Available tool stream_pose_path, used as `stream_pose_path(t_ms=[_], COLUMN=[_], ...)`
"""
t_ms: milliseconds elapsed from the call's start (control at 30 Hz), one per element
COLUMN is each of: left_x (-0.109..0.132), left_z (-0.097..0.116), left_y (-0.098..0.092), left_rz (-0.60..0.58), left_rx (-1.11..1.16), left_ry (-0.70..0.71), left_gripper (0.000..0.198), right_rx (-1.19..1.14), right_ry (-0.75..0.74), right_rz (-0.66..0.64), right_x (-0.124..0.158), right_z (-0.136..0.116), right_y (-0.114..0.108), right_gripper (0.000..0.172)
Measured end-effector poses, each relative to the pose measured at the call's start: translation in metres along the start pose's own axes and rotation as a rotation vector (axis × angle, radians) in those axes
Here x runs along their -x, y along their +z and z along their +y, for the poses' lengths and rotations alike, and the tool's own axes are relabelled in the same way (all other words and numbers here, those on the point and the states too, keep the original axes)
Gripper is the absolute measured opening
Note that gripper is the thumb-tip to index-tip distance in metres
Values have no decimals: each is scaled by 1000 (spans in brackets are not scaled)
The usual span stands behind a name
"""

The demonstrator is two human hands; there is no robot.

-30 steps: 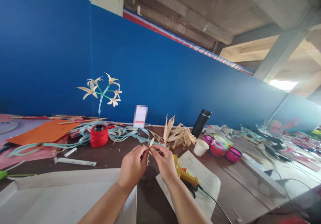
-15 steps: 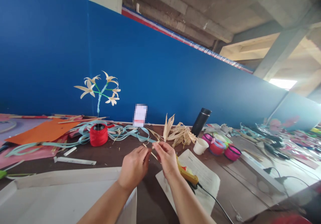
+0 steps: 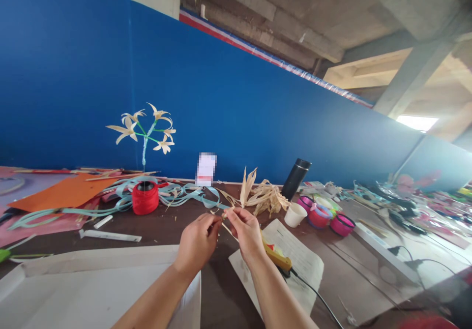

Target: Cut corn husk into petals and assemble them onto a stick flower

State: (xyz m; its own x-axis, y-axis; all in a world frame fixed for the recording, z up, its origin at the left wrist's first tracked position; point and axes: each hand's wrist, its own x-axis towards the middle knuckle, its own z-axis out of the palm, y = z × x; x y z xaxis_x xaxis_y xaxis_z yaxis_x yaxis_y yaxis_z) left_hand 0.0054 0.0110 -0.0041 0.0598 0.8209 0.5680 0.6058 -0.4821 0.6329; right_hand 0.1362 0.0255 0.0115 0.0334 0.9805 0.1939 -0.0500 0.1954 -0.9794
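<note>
My left hand [image 3: 199, 240] and my right hand [image 3: 246, 230] meet above the dark table, fingertips pinched close together. Between them is a thin pale strip [image 3: 229, 230], perhaps corn husk, slanting down toward my right palm. The fingers cover most of it. Just beyond my right hand lies a heap of dried corn husks [image 3: 271, 198]. A yellow glue gun [image 3: 277, 258] rests on a printed sheet [image 3: 304, 262], partly behind my right wrist. Past my left hand stands a red spool [image 3: 145, 200].
Pale husk flowers on a stem [image 3: 144, 144] stand by the blue partition [image 3: 228, 98]. A white tray [image 3: 110, 257] fills the near left. To the right are a white cup [image 3: 295, 215], a black bottle [image 3: 296, 179], pink containers [image 3: 342, 224] and a power strip [image 3: 383, 250].
My fingers have shifted only slightly around the pale strip. The flowers sit a little further left in view. Nothing has been let go.
</note>
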Motion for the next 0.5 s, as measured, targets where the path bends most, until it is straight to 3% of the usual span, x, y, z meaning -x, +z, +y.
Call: stream_pose_path(t_ms=[500], left_x=[0], left_z=[-1], left_y=[0], left_rz=[75], left_rx=[-21], left_ry=[2], left_gripper=[19], right_rx=[14], right_ry=[-29], right_rz=[4], right_x=[0], right_z=[0], right_y=[0], right_gripper=[30])
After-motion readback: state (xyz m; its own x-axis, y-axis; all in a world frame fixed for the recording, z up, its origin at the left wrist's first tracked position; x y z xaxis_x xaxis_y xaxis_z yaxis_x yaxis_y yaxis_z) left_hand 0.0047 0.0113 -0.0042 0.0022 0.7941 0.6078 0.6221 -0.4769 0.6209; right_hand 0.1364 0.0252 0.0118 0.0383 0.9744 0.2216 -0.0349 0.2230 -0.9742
